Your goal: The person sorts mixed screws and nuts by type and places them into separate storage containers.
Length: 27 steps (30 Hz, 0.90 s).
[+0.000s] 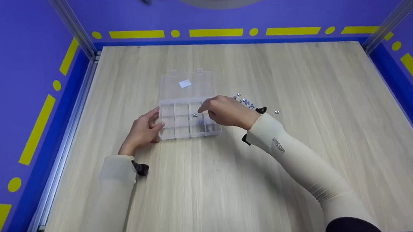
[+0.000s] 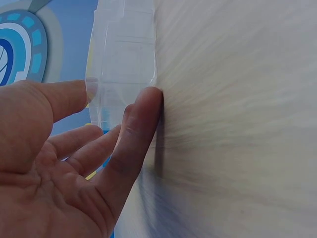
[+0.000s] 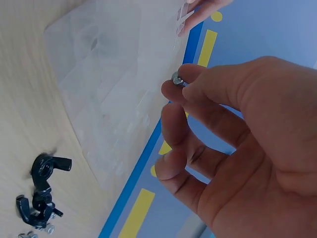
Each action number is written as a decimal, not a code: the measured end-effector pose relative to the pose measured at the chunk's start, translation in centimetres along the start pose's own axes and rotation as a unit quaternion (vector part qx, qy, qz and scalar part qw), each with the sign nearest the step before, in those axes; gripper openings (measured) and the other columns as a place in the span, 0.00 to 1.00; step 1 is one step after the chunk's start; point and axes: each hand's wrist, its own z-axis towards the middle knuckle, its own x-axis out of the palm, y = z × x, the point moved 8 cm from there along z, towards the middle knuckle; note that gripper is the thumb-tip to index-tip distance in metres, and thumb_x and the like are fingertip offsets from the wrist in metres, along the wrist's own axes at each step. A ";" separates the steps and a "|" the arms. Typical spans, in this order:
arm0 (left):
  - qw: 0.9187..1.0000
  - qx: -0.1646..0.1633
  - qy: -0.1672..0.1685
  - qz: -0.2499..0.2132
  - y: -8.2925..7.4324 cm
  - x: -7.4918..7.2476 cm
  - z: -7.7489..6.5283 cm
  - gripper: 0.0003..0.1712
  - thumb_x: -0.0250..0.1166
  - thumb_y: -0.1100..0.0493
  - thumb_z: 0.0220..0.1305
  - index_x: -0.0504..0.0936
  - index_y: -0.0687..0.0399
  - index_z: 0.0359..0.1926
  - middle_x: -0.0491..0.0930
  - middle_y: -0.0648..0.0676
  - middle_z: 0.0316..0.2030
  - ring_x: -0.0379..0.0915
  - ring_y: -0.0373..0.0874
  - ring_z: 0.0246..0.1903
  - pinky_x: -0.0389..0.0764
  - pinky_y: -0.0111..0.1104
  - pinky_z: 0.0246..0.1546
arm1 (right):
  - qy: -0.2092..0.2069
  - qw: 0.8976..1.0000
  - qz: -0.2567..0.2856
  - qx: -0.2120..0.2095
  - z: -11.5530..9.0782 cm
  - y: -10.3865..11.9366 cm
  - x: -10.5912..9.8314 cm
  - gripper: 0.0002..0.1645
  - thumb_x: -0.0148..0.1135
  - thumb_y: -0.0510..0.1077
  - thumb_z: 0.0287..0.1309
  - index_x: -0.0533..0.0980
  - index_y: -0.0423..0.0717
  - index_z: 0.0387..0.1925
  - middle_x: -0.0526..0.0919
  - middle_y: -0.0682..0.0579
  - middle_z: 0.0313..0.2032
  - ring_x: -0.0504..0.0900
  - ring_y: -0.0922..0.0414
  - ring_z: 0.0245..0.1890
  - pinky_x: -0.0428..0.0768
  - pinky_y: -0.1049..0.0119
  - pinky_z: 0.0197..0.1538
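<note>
A clear plastic compartment box (image 1: 182,131) lies on the table with its lid (image 1: 172,84) folded back. My left hand (image 1: 144,130) holds the box at its left edge, thumb and fingers against the wall. In the left wrist view, one fingertip of that hand meets the box low down, close to the tabletop. Above the box's right compartments is my right hand (image 1: 227,111). It pinches a small silver screw (image 3: 176,78) between thumb and forefinger, the other fingers loosely bent. Small pieces (image 1: 209,127) blur together in the right compartments.
Several small silver fasteners (image 1: 245,101) lie loose right of the box, with a single one (image 1: 277,112) farther right. Black wing nuts (image 3: 44,168) show beside the box in the right wrist view. A white label (image 1: 185,84) is on the lid. Blue walls surround the wooden table (image 1: 204,191).
</note>
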 end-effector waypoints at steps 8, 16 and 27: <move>1.000 -0.005 0.004 0.001 0.0 0.1 0.1 0.39 0.62 0.57 0.75 0.57 0.54 0.81 0.78 0.60 0.64 0.80 0.44 0.20 0.77 0.29 0.23 | 0.062 0.998 0.008 0.027 1.2 0.2 1.4 0.29 0.47 0.26 0.65 0.82 0.44 0.60 0.84 0.49 0.59 0.82 0.56 0.42 0.76 0.62 0.40; 1.000 -0.006 0.002 -0.002 -0.1 0.3 0.0 0.38 0.62 0.57 0.76 0.57 0.51 0.81 0.81 0.58 0.52 0.78 0.44 0.20 0.77 0.31 0.22 | 0.111 0.992 0.023 0.057 2.3 -0.5 2.5 0.32 0.49 0.22 0.62 0.83 0.45 0.60 0.83 0.48 0.61 0.82 0.52 0.56 0.79 0.58 0.53; 1.000 0.002 0.004 -0.004 -0.1 0.1 -0.1 0.38 0.61 0.58 0.76 0.58 0.52 0.81 0.82 0.61 0.39 0.78 0.46 0.20 0.76 0.30 0.22 | 0.142 0.987 0.005 0.073 3.4 -0.7 3.3 0.38 0.51 0.18 0.54 0.84 0.49 0.59 0.84 0.50 0.59 0.79 0.48 0.60 0.76 0.53 0.63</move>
